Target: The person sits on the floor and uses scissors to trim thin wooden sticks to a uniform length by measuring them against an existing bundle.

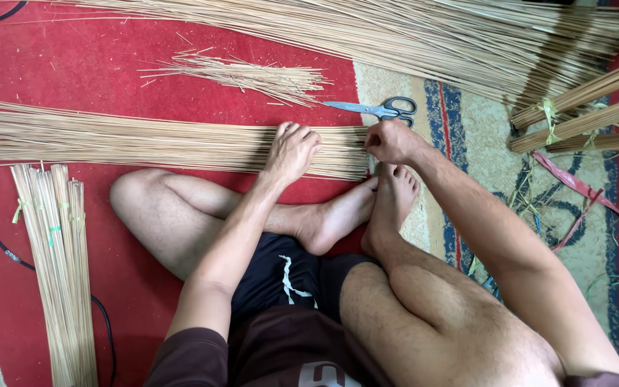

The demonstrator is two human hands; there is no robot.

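Note:
A long flat layer of thin tan sticks [123, 140] lies across the red carpet in front of my crossed legs. My left hand [291, 152] rests palm down on the sticks near their right end, fingers spread a little. My right hand [390, 141] is closed at the very ends of the sticks, pinching them between thumb and fingers. Just beyond it lie scissors [381, 109] with black handles, untouched.
A tied bundle of sticks [59, 265] lies at the left beside a black cable [8, 254]. A small loose pile [252, 75] and a big heap of sticks [424, 36] lie farther off. Tied bundles [582, 115] and red strips [589, 197] are on the patterned rug at the right.

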